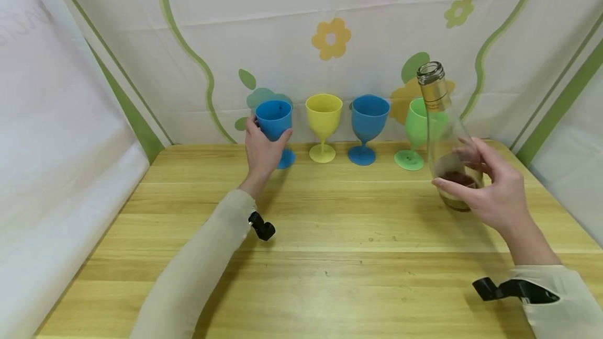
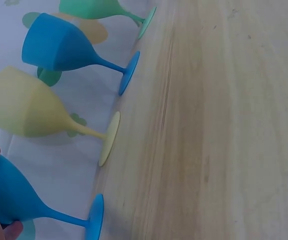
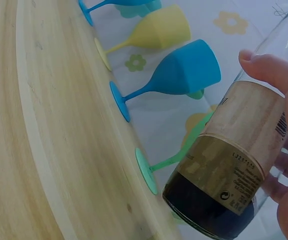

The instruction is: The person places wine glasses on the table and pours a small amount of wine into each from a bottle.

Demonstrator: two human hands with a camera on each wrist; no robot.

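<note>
Flowered cloth hangs behind the wooden bench (image 1: 330, 234), and four goblets stand in a row along its far edge. My left hand (image 1: 261, 148) is wrapped around the bowl of the leftmost blue goblet (image 1: 275, 119), at the far-left end of the row, its foot on the wood. Beside it stand a yellow goblet (image 1: 323, 114), a second blue goblet (image 1: 369, 116) and a green goblet (image 1: 416, 124). My right hand (image 1: 494, 187) grips a glass bottle (image 1: 445, 130) near the bench's far-right corner, just in front of the green goblet, fingers curled round its lower body. The bottle is uncapped, tilts slightly left, and holds a little dark liquid at the bottom.
</note>
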